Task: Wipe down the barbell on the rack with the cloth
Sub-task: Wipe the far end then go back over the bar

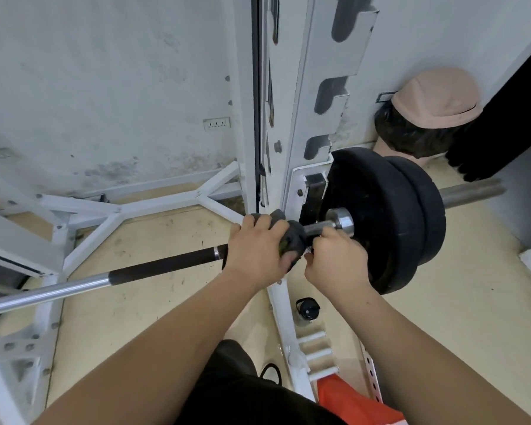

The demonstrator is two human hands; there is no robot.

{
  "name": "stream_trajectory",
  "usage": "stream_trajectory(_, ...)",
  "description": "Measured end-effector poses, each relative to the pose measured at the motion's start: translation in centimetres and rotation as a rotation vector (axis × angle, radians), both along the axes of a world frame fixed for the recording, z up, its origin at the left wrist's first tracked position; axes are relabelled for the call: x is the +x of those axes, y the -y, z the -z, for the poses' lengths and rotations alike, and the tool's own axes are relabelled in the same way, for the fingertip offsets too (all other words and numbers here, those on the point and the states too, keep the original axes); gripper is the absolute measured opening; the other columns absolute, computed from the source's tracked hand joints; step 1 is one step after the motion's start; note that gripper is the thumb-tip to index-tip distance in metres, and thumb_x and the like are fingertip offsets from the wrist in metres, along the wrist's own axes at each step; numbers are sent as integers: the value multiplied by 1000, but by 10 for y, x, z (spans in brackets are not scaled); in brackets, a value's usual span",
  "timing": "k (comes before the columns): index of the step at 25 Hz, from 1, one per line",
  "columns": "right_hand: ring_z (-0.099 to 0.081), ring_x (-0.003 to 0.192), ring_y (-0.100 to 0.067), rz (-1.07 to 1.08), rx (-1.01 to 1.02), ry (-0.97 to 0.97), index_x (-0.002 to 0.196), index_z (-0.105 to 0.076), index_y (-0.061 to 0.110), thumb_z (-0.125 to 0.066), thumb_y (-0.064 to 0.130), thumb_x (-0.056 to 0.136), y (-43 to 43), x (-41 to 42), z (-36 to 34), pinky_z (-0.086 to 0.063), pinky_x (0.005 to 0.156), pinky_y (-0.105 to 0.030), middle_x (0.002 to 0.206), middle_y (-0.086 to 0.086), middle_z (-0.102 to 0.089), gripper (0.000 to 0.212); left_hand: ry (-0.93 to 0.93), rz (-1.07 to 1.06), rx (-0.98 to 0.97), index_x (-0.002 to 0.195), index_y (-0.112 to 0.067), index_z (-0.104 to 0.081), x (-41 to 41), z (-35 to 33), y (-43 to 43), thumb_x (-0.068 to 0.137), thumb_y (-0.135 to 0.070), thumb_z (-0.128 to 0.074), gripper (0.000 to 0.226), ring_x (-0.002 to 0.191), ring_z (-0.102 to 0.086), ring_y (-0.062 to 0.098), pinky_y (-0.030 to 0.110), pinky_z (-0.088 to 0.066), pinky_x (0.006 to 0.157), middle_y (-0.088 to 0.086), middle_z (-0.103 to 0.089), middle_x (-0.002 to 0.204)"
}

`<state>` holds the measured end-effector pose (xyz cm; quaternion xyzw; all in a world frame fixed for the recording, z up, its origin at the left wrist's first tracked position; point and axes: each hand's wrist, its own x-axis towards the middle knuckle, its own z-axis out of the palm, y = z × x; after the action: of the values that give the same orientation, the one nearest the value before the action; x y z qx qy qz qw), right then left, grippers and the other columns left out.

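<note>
Head view: my left hand [258, 246] is clamped over the dark, crumpled cloth [293, 237], which wraps the long steel barbell with black grip sleeves [160, 265] just where it crosses the white steel rack upright [288, 118]. My right hand [334, 256] is curled round the bar beside the chrome collar [341, 223], I judge to steady it against rolling while the cloth rubs (whether it also pinches the cloth's edge, I cannot tell). The two black rubber plates [380, 222] sit outboard, so this short stretch is cramped. No brand or lettering is readable on bar, plates or rack.
</note>
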<state>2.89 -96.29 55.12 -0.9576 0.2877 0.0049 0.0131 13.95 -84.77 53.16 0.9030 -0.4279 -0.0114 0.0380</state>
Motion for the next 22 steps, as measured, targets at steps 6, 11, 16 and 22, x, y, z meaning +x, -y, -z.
stream_trajectory(6,-60,90,-23,-25,1,-97,106,-65,16,-59,42,94,-8,28,-25,-40,62,-31,97,-1,-56,29,-3,-94,9,124,-36,-58,28,0,-74,92,-37,-61,32,105,-56,29,42,-41,83,-4,-62,119)
stream_trajectory(11,-55,103,-22,-240,209,63,107,-68,22,-59,36,93,-49,49,-19,-50,67,-34,100,3,-52,22,-105,-258,60,124,-33,-53,35,-11,-81,89,-36,-57,35,113,-54,31,46,-40,89,-1,-59,124)
stream_trajectory(16,-53,105,-24,-302,177,-4,100,-67,21,-60,28,90,-88,89,-10,-36,67,-33,100,1,-54,14,-67,-248,21,118,-33,-58,42,-9,-119,89,-38,-55,29,108,-54,28,43,-37,85,-5,-62,118)
stream_trajectory(22,-53,101,-23,-403,222,2,99,-68,20,-59,28,90,-134,116,-1,-35,69,-34,99,2,-54,15,-83,-534,-57,111,-38,-64,82,-4,-223,82,-41,-56,30,99,-56,24,41,-40,85,-13,-65,102)
